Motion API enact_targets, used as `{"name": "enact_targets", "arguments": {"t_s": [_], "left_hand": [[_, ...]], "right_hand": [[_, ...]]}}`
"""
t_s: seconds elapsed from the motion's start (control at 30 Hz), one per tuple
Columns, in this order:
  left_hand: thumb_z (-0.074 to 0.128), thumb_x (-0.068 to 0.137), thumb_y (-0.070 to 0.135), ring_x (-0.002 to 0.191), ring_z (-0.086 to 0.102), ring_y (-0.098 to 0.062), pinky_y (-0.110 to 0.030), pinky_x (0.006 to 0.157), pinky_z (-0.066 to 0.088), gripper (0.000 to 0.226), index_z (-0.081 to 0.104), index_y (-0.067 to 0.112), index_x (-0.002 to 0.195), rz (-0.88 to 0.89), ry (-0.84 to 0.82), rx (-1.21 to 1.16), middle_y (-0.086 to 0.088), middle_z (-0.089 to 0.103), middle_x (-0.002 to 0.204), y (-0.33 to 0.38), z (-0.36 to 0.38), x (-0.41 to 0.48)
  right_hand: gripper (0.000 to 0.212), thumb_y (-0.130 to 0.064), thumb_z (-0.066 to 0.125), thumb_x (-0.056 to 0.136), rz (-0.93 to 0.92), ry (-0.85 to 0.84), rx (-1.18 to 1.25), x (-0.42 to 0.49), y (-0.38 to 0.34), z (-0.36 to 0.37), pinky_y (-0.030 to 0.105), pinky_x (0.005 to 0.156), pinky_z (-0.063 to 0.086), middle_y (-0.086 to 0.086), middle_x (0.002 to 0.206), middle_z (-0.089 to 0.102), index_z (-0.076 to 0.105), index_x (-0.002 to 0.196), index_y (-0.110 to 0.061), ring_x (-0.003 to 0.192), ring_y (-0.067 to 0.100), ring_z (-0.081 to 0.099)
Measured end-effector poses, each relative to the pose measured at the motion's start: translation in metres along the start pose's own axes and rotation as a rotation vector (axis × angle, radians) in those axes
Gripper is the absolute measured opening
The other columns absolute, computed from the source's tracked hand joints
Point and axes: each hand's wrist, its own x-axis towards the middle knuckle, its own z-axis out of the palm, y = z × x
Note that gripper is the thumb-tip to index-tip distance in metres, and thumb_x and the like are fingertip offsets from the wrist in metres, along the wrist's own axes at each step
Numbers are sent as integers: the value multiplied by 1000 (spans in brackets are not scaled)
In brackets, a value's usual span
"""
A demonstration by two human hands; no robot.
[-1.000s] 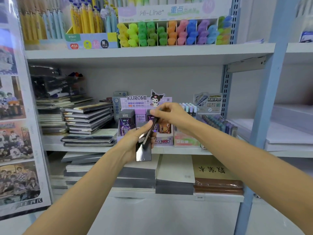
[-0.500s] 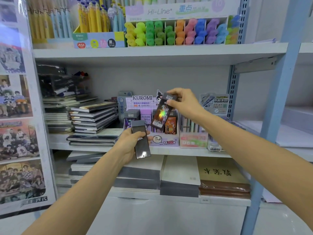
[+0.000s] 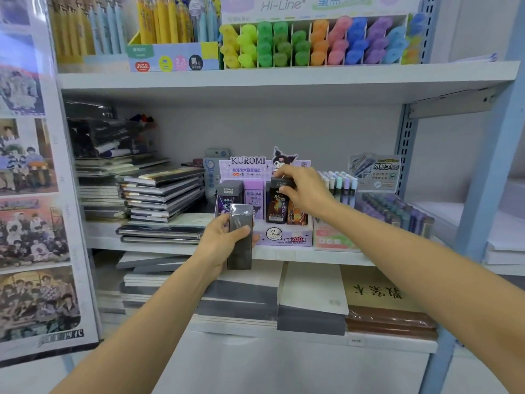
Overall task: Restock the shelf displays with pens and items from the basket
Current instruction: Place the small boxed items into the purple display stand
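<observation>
Our right hand (image 3: 305, 191) pinches top of dark case (image 3: 277, 207), upright in Kuromi display box (image 3: 287, 237) right slot, near shelf (image 3: 312, 258) front edge. Our left hand (image 3: 220, 240) grips spare pack (image 3: 240, 237) upright, just left-front.

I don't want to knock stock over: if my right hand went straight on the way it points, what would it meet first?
Probably the Kuromi display box: the right hand pinches a dark pack at its slots, fingers aimed left and into it, toward the purple pack. Depth is unclear.
</observation>
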Motion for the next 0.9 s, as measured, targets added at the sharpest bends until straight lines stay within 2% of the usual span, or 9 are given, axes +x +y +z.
{"name": "enact_targets", "arguments": {"t_s": [0.07, 0.27, 0.4, 0.47, 0.6, 0.7, 0.8, 0.9], "left_hand": [[58, 93, 0, 85, 74, -25, -33, 73, 61, 20, 60, 6, 113, 5, -3, 11, -7, 76, 92, -3, -1, 0], [58, 93, 0, 85, 73, -26, -37, 79, 59, 17, 61, 8, 108, 7, -2, 3, -7, 76, 91, -8, -3, 3], [58, 93, -1, 84, 73, -25, -36, 77, 60, 17, 62, 8, 107, 8, -2, -12, -7, 76, 95, -9, -2, 5], [59, 92, -1, 84, 73, -25, -33, 74, 60, 17, 62, 8, 107, -2, 0, -21, -7, 76, 96, -9, -3, 4], [59, 93, -1, 85, 73, -24, -34, 76, 59, 18, 62, 7, 109, -17, 0, -27, -8, 75, 101, -9, -3, 3], [58, 93, -1, 81, 73, -22, -32, 72, 60, 20, 61, 6, 111, -14, 2, -35, -7, 74, 103, -8, -2, 3], [57, 93, -1, 78, 73, -20, -29, 69, 61, 22, 60, 5, 114, -12, 10, -46, -8, 74, 104, -7, -1, 2], [57, 93, -2, 78, 73, -21, -30, 69, 60, 24, 59, 3, 117, -16, 8, -44, -9, 73, 105, -7, 0, 1]], "right_hand": [[22, -11, 65, 90, -3, -43, -14, 3, 1, -4, 30, 86, 50, 5, 105, 69, 64, 111, -17, 91, 15, 60], [25, -12, 66, 90, 1, -126, -35, 12, -4, -6, 38, 92, 50, 7, 112, 66, 63, 115, -17, 102, 22, 61], [25, -12, 65, 91, 3, -128, -46, 18, -9, -1, 32, 86, 47, 6, 112, 65, 62, 115, -18, 100, 21, 59], [24, -13, 65, 91, 28, -185, -51, 23, -8, -5, 30, 81, 46, 6, 111, 65, 62, 114, -18, 96, 19, 59], [26, -12, 66, 90, 68, -288, -47, 29, -5, -14, 29, 81, 46, 5, 111, 66, 61, 115, -20, 98, 20, 61], [27, -10, 64, 91, 43, -213, -33, 24, -6, -5, 29, 81, 44, 6, 112, 63, 59, 115, -20, 95, 19, 58], [26, -7, 62, 91, 22, -123, -36, 19, -8, 7, 37, 83, 50, 8, 104, 61, 55, 112, -21, 93, 23, 57], [25, -3, 65, 87, -25, -13, -128, 18, -5, 9, 36, 87, 48, 6, 110, 63, 60, 108, -17, 100, 24, 58]]}}
